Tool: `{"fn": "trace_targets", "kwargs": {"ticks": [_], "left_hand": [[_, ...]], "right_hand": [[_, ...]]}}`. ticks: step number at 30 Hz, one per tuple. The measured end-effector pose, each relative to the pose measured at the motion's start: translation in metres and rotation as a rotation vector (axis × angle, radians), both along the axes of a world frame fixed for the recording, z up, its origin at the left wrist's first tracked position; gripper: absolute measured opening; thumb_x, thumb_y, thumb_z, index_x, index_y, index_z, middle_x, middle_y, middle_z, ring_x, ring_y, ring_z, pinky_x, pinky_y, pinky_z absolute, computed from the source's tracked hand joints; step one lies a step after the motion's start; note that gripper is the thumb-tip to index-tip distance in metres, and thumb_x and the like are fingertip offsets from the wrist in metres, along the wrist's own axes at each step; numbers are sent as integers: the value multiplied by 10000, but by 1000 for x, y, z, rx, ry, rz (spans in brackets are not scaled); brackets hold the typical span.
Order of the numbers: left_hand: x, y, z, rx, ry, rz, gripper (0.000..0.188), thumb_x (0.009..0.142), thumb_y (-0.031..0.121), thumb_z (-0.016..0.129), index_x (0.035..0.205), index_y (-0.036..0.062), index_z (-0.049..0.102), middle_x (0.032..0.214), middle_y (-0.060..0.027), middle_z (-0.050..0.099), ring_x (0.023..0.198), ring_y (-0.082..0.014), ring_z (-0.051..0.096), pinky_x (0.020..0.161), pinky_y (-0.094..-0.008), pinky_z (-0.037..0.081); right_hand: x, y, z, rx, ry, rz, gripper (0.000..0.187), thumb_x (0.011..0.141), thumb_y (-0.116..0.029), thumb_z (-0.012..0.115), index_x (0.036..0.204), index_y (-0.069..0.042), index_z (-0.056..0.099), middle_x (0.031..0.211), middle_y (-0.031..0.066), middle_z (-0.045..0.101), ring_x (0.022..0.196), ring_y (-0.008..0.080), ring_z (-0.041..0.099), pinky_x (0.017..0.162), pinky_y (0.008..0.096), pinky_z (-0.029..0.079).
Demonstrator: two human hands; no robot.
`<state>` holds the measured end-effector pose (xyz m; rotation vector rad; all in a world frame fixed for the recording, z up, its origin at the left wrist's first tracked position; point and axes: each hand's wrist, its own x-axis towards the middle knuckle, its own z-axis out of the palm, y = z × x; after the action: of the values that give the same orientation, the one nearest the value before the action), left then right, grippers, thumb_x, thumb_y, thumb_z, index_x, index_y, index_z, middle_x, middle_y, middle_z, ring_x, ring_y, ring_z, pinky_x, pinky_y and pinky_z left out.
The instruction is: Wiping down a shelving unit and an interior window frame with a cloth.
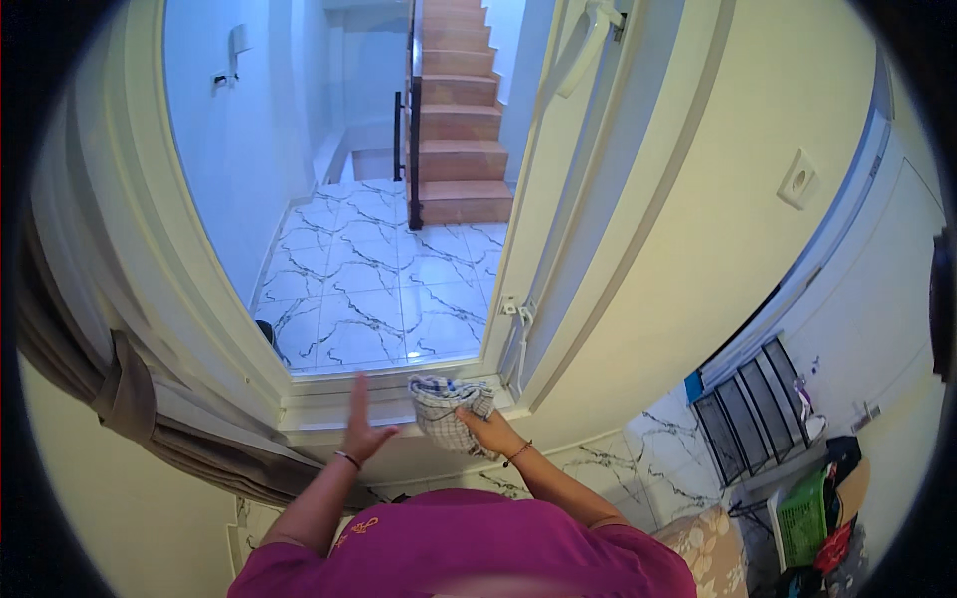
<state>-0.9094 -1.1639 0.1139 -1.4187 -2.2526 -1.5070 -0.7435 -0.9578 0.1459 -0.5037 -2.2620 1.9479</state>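
One checked cloth (446, 424) looks soft, light and best bunched. Right hand (486, 430) fingers hold its four o'clock side; left hand (366, 435) fingers are wide.

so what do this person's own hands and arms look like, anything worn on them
The left hand has a thin wristband, the right hand a dark, beaded-looking bracelet; neither wears a glove. Short magenta shirt sleeves leave both forearms bare.
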Motion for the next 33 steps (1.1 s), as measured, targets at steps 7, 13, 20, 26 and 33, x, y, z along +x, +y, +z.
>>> {"fn": "trace_targets", "kwargs": {"ticks": [7, 13, 20, 26, 33], "left_hand": [[61, 74, 89, 290, -1062, -7, 348, 812, 220, 642, 1074, 13, 543, 994, -25, 595, 887, -126, 539, 779, -290, 436], [30, 119, 234, 850, -138, -110, 287, 811, -49, 497, 1094, -69, 538, 1134, -138, 555, 1056, -208, 518, 868, -307, 422], [15, 195, 282, -159, 1417, -257, 567, 731, 55, 523, 1264, 236, 449, 1309, 2, 438, 1178, -213, 435, 1056, -493, 168], [-14, 181, 362, -149, 1393, 173, 554, 767, 70, 465, 1294, 233, 405, 1318, 2, 419, 1243, -201, 366, 1052, -505, 154], [-31, 168, 451, 127, 1361, 512, 717, 684, 29, 543, 1349, 176, 320, 1380, -57, 346, 1228, -290, 370, 1056, -466, 175]], "right_hand": [[4, 18, 5, -190, -56, -25, 445, 900, -327, 490, 1172, 24, 469, 1115, 101, 549, 1105, 202, 488, 903, 294, 397], [-6, 30, 16, 583, 479, 123, 469, 783, -302, 617, 1188, -103, 489, 1198, 103, 501, 1091, 271, 498, 930, 395, 387], [-52, 38, 15, 1272, 636, 413, 505, 802, -411, 567, 1225, -152, 471, 1260, 103, 448, 1186, 275, 397, 1017, 393, 289], [-60, 63, -16, 1161, 619, 452, 511, 804, -413, 564, 1226, -139, 474, 1314, 97, 411, 1256, 269, 331, 1043, 413, 250], [-50, 65, -40, 1236, 566, 427, 476, 765, -445, 598, 1138, -152, 552, 1250, 32, 485, 1284, 235, 291, 1032, 487, 225]]}}
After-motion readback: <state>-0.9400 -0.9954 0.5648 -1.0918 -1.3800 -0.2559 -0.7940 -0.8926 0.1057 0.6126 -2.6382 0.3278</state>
